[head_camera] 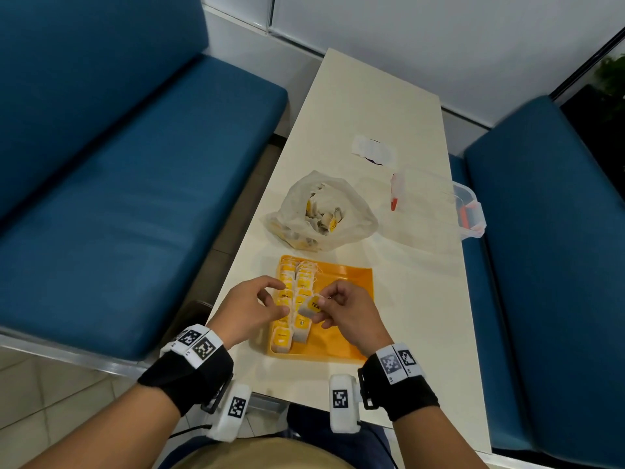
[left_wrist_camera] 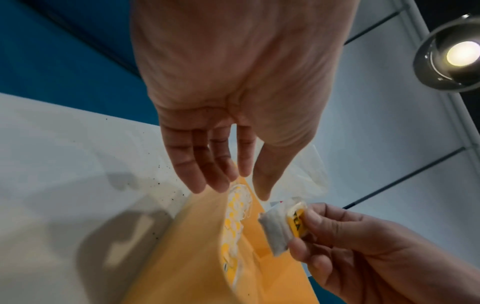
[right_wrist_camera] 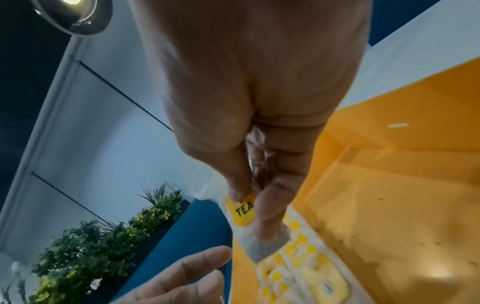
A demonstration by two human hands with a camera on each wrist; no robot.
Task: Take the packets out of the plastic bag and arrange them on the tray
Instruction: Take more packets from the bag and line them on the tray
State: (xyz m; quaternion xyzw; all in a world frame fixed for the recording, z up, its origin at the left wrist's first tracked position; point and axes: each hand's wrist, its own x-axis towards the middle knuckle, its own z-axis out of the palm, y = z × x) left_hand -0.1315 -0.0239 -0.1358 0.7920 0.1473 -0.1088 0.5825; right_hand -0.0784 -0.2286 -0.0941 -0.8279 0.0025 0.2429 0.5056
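Note:
A tea packet (head_camera: 311, 307) with a yellow "TEA" label hangs over the orange tray (head_camera: 351, 279), pinched between thumb and fingers of my right hand (head_camera: 333, 308). The same packet (left_wrist_camera: 281, 226) (right_wrist_camera: 249, 224) shows in both wrist views. My left hand (head_camera: 270, 301) hovers just left of it over the tray, fingers relaxed and holding nothing (left_wrist_camera: 228, 183). Two rows of packets (head_camera: 294, 299) fill the tray's left side. The translucent plastic bag (head_camera: 321, 211) lies open beyond the tray with several packets inside.
A clear plastic container (head_camera: 439, 201) with red latches stands at the table's right edge. A white wrapper (head_camera: 373, 150) lies further back. Blue benches (head_camera: 135, 198) flank the narrow cream table (head_camera: 422, 299). The tray's right half is bare.

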